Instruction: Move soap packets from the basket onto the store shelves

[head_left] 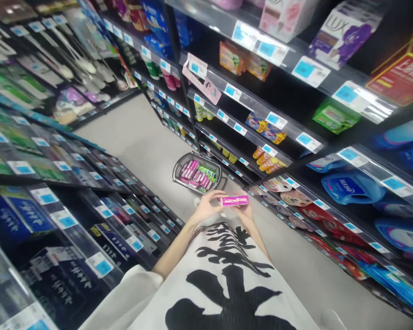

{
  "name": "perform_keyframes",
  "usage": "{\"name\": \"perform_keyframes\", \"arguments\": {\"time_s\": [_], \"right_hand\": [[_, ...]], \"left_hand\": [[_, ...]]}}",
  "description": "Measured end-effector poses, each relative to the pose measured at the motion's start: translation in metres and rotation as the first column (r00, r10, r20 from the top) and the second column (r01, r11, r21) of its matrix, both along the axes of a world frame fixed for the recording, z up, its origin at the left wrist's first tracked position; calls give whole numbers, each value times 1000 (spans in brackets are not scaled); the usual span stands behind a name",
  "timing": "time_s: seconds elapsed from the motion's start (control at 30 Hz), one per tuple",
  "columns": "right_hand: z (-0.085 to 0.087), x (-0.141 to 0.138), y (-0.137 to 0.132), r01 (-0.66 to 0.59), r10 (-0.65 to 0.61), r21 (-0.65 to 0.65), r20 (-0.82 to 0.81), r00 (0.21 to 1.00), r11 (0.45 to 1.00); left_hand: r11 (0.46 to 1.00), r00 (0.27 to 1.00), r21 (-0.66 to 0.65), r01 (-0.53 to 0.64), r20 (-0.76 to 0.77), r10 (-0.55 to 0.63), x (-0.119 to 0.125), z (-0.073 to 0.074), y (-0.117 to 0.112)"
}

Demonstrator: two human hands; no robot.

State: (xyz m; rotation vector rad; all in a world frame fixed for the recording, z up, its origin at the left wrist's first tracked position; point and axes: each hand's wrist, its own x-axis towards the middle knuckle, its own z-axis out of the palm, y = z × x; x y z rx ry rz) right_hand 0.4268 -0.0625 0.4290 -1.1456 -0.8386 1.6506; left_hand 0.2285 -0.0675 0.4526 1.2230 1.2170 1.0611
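Note:
I hold a small pink box [234,200] crosswise in front of my chest with both hands. My left hand [209,206] pinches its left end with fingers and thumb. My right hand [245,211] grips the right end from below and behind, partly hidden by the box. On the floor just beyond my hands stands a dark shopping basket [179,167] filled with several pink and green boxes of the same kind.
I stand in a narrow shop aisle with a grey floor [141,137]. Shelves with blue price tags line both sides: dark boxes and toothbrush packs on the left [48,197], soap cartons and blue detergent bottles [351,188] on the right.

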Motion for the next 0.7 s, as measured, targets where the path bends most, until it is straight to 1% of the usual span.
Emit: {"name": "perform_keyframes", "arguments": {"time_s": [0.07,0.13,0.2,0.3,0.37,0.43,0.5,0.6,0.67,0.7], "right_hand": [[4,-8,8,-57,53,59,62,997,997],[6,-16,17,-99,87,86,133,987,991],[5,-22,26,-138,119,84,194,974,987],[2,-24,38,-228,217,6,294,931,974],[3,-23,44,-319,331,-93,334,883,943],[10,-25,50,-390,424,-166,360,831,906],[21,-33,58,-426,457,-172,427,780,888],[38,-48,78,-460,461,-154,555,692,875],[50,-59,94,-516,510,-183,604,612,837],[56,-65,103,-565,552,-206,624,554,799]], "left_hand": [[994,988,97,42,-149,-27,-11,8,0],[988,978,146,55,-209,-24,-20,13,3],[988,981,147,40,-195,-11,-31,15,8],[998,989,59,31,-148,-22,-48,13,16],[998,990,2,66,-127,-65,-61,9,21],[994,987,-25,109,-114,-111,-74,4,26],[990,985,-39,137,-99,-141,-87,0,32],[987,986,-62,148,-70,-153,-104,-3,40],[988,989,-75,134,-57,-139,-114,-2,47],[988,989,-78,133,-57,-137,-119,-1,50]]}}
